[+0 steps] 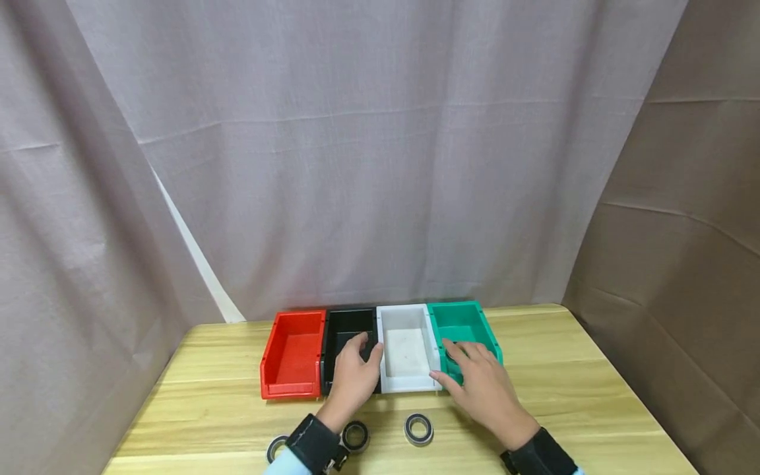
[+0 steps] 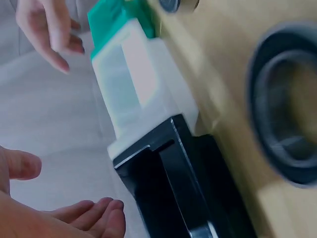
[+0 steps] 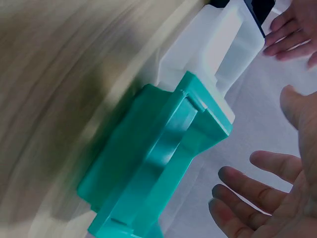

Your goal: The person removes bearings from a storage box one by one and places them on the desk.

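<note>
My left hand point(image 1: 355, 382) hovers over the black bin point(image 1: 332, 346), thumb and fingers apart and holding nothing. My right hand point(image 1: 488, 392) is above the front of the green bin point(image 1: 460, 315), its fingers spread. The right wrist view shows nothing in its fingers point(image 3: 250, 191). A dark shape under the right fingers in the head view is mostly hidden; I cannot tell what it is. On the table in front of the bins lie a ball bearing point(image 1: 408, 430), a second bearing point(image 1: 365, 438) beside the left wrist, and a third bearing point(image 1: 271, 450) partly covered by the left cuff.
The red bin point(image 1: 293, 390) and white bin point(image 1: 410, 384) stand in one row with the black and green ones on the wooden table point(image 1: 196, 396). A grey curtain point(image 1: 368, 198) hangs behind the table, and a brown cloth point(image 1: 671, 264) at the right.
</note>
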A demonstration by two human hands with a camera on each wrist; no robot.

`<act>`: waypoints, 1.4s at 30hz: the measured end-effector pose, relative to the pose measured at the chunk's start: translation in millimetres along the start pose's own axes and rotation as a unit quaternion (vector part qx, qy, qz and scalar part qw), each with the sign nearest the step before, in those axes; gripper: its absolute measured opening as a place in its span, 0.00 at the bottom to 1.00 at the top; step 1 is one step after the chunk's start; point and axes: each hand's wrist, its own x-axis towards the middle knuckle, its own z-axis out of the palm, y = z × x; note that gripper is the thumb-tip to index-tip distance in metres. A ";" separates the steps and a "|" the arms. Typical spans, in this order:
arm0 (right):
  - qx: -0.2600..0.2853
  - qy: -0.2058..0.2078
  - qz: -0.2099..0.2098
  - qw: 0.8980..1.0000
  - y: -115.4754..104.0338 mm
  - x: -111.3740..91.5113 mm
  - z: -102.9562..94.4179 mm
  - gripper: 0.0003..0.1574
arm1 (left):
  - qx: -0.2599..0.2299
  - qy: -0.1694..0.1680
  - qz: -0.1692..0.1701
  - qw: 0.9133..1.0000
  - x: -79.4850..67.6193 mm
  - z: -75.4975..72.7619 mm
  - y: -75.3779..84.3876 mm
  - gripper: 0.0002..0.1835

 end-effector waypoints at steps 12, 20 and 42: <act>0.019 0.024 0.010 0.999 18.9 -8.6 -3.4 0.41 | -0.012 -0.046 0.007 0.999 -44.1 -24.5 -7.3 0.28; 0.027 0.013 0.024 0.999 19.9 -9.2 -3.7 0.38 | -0.021 -0.042 0.021 0.999 -46.0 -13.0 -1.9 0.26; 0.047 0.066 0.030 0.996 26.2 -4.2 -15.9 0.33 | 0.011 -0.056 0.015 0.998 37.2 80.0 34.4 0.33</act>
